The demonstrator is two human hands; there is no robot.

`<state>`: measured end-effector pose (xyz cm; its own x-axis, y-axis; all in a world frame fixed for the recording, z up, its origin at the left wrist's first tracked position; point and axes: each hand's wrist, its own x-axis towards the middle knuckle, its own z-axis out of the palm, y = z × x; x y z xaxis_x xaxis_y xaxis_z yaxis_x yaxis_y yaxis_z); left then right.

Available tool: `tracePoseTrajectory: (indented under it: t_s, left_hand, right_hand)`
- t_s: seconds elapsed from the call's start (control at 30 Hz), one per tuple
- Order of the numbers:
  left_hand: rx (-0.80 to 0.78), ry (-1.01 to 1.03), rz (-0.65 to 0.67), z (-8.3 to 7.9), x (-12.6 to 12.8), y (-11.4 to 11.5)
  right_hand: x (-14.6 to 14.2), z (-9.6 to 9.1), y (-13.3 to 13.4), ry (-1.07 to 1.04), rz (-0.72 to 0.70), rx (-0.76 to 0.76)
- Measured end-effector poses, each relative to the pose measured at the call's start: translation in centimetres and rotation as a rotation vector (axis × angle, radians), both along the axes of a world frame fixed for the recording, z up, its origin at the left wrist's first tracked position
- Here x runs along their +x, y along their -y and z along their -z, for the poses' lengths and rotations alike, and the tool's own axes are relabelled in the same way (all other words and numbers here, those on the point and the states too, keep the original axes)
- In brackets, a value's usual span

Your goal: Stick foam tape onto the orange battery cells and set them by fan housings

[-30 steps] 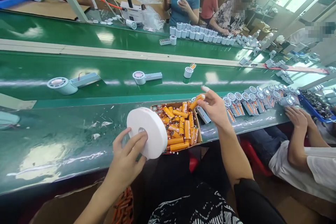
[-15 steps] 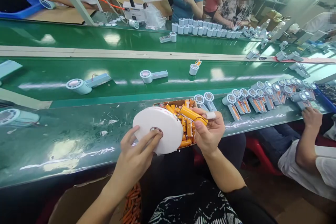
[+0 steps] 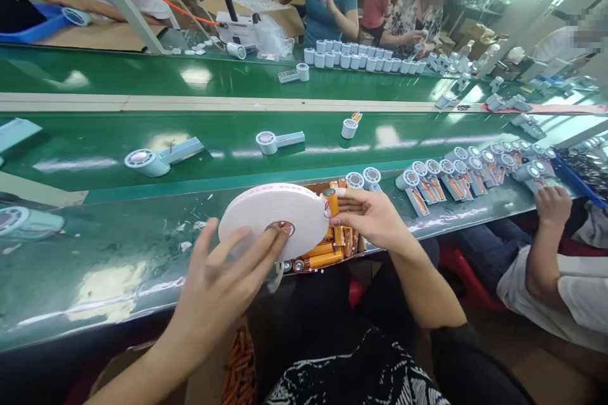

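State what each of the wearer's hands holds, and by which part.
The left hand holds a flat, round, white tape roll by its central hole; the right hand pinches an orange cylindrical battery by its side.

Orange batteries partly hidden by white roll, near-left blue fan cut off by edge, far-right bits blurred

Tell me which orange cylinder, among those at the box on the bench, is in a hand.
The orange cylinder pinched between the right hand's thumb and fingers, at the white roll's right edge; the others lie in the box.
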<state>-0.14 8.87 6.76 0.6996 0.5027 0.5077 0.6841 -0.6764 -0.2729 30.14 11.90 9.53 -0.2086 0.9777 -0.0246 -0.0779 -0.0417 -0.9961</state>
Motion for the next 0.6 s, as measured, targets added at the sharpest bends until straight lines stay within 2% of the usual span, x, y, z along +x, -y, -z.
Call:
tracePoseTrajectory:
  t_s: [0.13,0.2,0.27,0.33,0.4,0.43,0.47,0.5,0.53,0.6]
  left_hand:
    - [-0.022,0.192,-0.019,1.0,2.7,0.9]
    - [-0.055,0.314,-0.054,1.9,4.5,2.1]
    - [-0.106,0.376,-0.046,2.4,5.5,3.1]
    - [-0.234,0.397,0.056,2.8,5.0,3.5]
    - [-0.361,0.415,0.086,3.9,2.1,3.3]
    - [-0.388,0.412,0.029,4.9,-0.2,3.0]
    - [-0.387,0.400,-0.068,6.1,-2.9,2.7]
    - [-0.360,0.370,-0.203,7.5,-5.9,2.4]
    - [-0.340,0.329,-0.276,9.1,-8.8,2.2]
    - [-0.372,0.256,-0.356,11.8,-13.4,1.7]
  right_hand:
    - [-4.2,3.3,1.9,-0.337,0.461,0.051]
    - [-6.0,4.7,2.8,-0.439,0.604,0.054]
    - [-5.4,4.4,2.7,-0.430,0.633,0.081]
    - [-2.0,2.2,1.3,-0.378,0.670,0.227]
    - [3.3,-0.8,-0.7,-0.362,0.828,0.517]
    - [6.0,-2.2,-1.6,-0.360,0.910,0.654]
    - [8.5,-3.2,-2.1,-0.342,0.943,0.727]
    - [10.4,-3.7,-2.1,-0.320,0.925,0.734]
    - [11.8,-3.6,-1.7,-0.307,0.899,0.716]
    - [13.0,-1.7,0.0,-0.274,0.837,0.583]
